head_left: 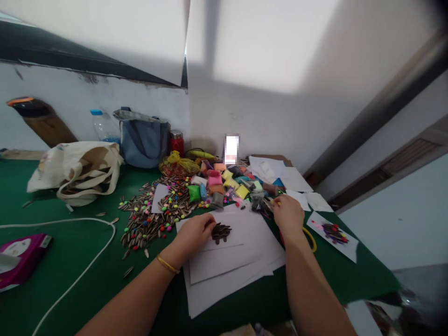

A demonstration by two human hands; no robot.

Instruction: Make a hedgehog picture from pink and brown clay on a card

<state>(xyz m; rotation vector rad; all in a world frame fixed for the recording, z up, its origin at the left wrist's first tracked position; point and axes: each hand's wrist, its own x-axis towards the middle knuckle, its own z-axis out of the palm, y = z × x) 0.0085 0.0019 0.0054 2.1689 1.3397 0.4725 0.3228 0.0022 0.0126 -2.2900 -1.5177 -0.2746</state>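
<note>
A small hedgehog figure [221, 232] of dark clay, with sunflower seeds as spines, lies on a stack of white paper [227, 268]. My left hand [200, 232] rests on the paper at the figure's left side, thumb and fingers pinched together against it; what they grip is hidden. Farther right, my right hand [289, 213] reaches down beside a bag of dark clay [257, 202]. Its fingers are closed around something small that I cannot make out. Under the right wrist, yellow loop handles [310, 239] stick out.
Striped sunflower seeds [140, 219] mixed with coloured balls spread at the left. Packets of coloured clay [214, 178] lie behind the paper. A card with a finished hedgehog [334, 233] is at the right. A white cable [84, 261], a cloth bag [87, 163] and a purple box [26, 261] lie left.
</note>
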